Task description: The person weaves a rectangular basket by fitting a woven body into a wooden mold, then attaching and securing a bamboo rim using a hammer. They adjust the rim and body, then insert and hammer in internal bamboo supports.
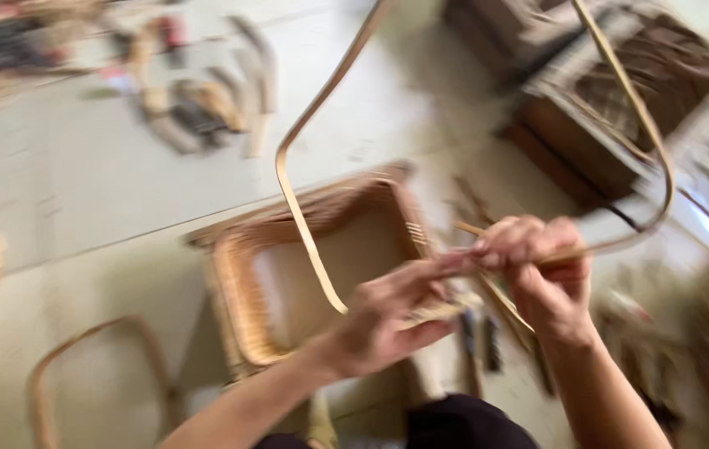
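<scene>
Both hands pinch one long cane strip (305, 224) over the rectangular woven basket (242, 291). Left hand (388, 320) fingers closed on it; right hand (541, 266) fisted around it. Strip loops upward, ends cut off at top edge. Heavy motion blur.

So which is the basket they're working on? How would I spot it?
Look at the pale floor, then down to the two hands, left and right, in the middle. The woven basket sits just beneath them: rectangular, open-topped, unlike the bare bent hoop lying left.
</scene>
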